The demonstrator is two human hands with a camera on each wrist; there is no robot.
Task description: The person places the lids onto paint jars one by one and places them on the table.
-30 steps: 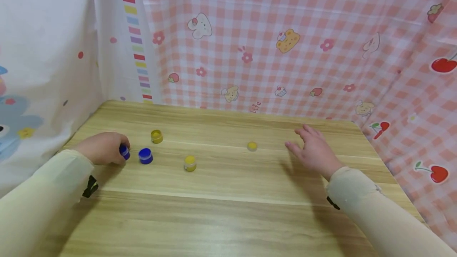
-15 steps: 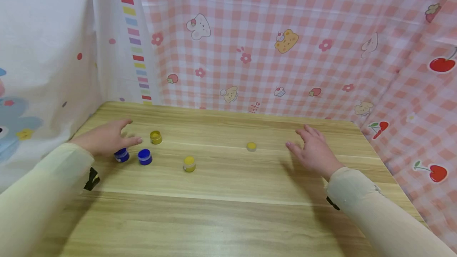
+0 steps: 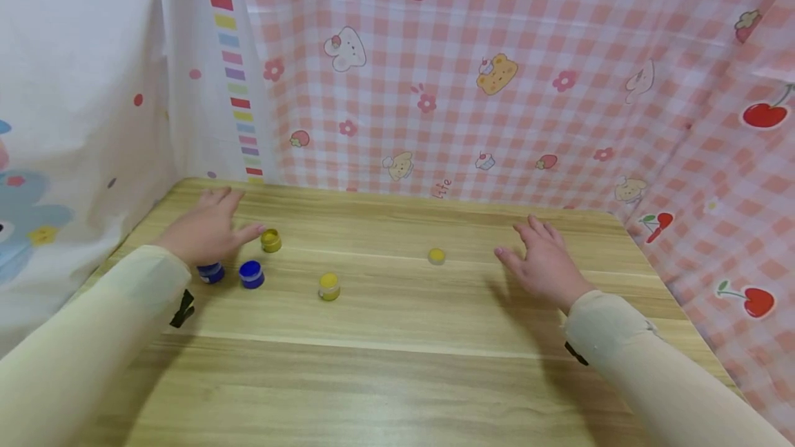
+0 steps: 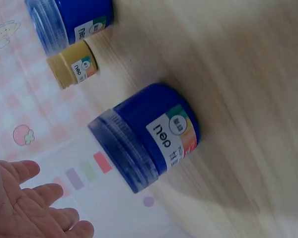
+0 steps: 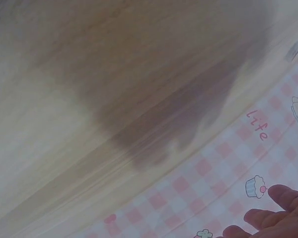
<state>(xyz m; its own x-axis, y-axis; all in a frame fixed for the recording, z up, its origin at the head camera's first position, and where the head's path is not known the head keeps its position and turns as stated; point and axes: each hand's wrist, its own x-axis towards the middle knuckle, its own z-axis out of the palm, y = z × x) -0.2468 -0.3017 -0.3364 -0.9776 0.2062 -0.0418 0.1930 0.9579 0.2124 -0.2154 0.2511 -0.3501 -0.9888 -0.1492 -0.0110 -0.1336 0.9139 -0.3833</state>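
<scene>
My left hand (image 3: pixel 205 232) hovers over the back left of the table with its fingers spread. Partly covered by it in the head view is a blue paint jar (image 3: pixel 211 273), which stands upright and shows whole, labelled and clear-lidded in the left wrist view (image 4: pixel 154 136). To its right is a second blue paint jar (image 3: pixel 251 274). The left thumb points at a yellow paint jar (image 3: pixel 270 241). Another yellow paint jar (image 3: pixel 329 286) stands further right. My right hand (image 3: pixel 543 264) holds nothing, its fingers extended above the table, right of a low round yellow-topped piece (image 3: pixel 437 256).
The wood-grain table (image 3: pixel 397 378) ends at a pink checked cloth (image 3: pixel 447 40) behind and at the right. A white printed cloth (image 3: pixel 87 54) hangs along the left side.
A second ago my left hand held the left blue jar. It has let go, spread its fingers and moved up toward the back and slightly right. The right hand has stayed nearly still.
</scene>
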